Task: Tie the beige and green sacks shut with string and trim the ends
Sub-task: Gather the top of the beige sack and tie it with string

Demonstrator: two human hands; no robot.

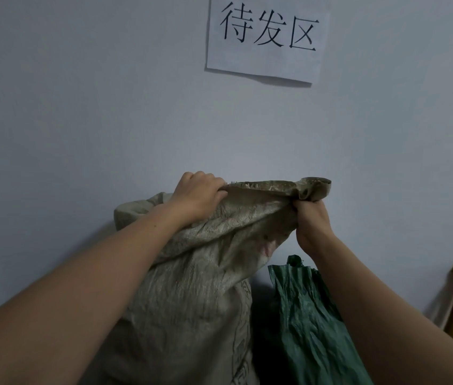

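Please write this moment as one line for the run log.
beige sack: mouth stretched between both hands | left hand: grips rim | right hand: grips rim | green sack: beside it, not held | tie: not done yet

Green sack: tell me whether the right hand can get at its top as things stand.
Probably yes, once freed. The right hand grips the mouth of the beige sack above the top of the green sack, with nothing visible between them; it would have to let go first.
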